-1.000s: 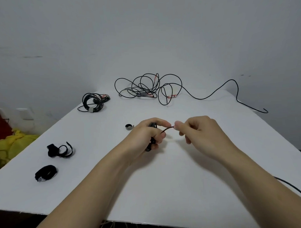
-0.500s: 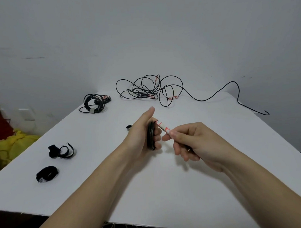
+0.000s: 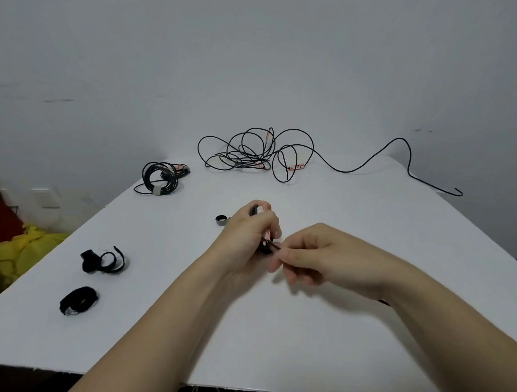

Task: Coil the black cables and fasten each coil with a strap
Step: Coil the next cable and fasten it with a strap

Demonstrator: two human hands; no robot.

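the left hand (image 3: 247, 235) is gripping a small black coil (image 3: 265, 246) above the white table (image 3: 285, 335), fingers curled round it. the right hand (image 3: 324, 256) is pinching the coil's loose end, just beside the left hand. a small strap ring (image 3: 221, 221) is lying near the left hand. a loose black strap (image 3: 104, 260) and a rolled black strap (image 3: 77, 300) are lying at the left. a strapped coil (image 3: 160, 179) and a tangle of black cables (image 3: 254, 155) are sitting at the far edge.
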